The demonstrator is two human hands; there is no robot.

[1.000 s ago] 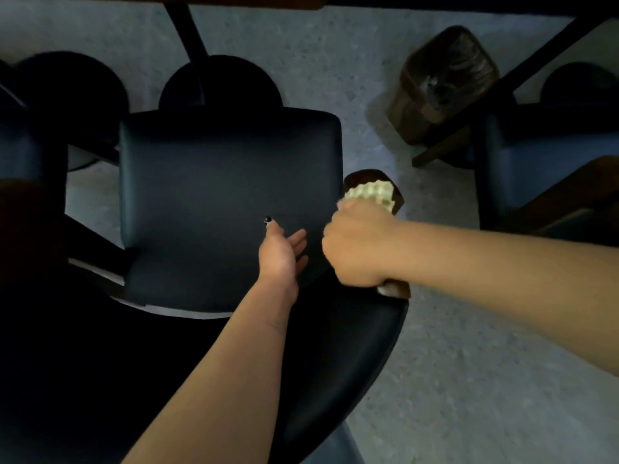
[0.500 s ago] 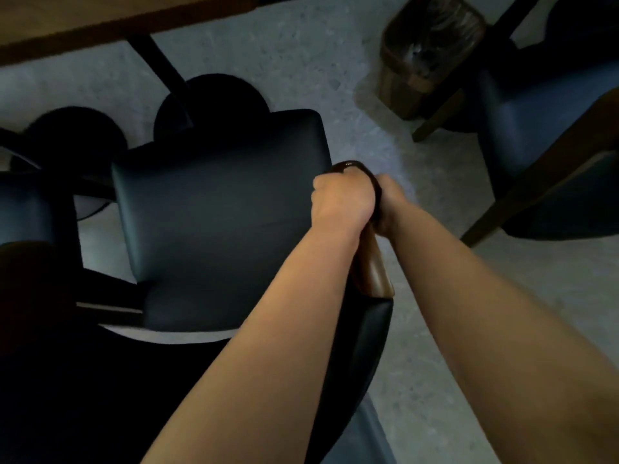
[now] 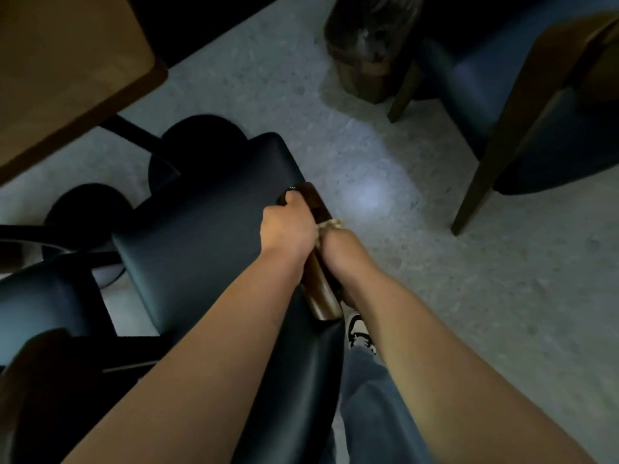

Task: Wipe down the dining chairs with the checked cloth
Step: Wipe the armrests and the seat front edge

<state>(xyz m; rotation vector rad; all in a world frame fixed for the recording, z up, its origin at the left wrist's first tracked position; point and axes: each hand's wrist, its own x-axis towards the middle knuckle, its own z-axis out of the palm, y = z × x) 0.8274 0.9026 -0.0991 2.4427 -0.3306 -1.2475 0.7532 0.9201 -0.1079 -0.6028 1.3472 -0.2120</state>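
Gripping the wooden armrest [image 3: 318, 262] with the left hand [image 3: 288, 229] while the right hand [image 3: 338, 246] clutches the checked cloth [image 3: 330, 225], a hard pull could swing the chair [image 3: 201, 236] into the table [image 3: 67, 78].

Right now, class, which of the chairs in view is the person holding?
The dark chair directly below the camera: the left hand grips its wooden armrest. The blue chair at upper right stands apart, untouched.

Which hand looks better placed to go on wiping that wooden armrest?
The right hand, probably: it holds the checked cloth against the armrest, while the left hand only grips the armrest's front end.
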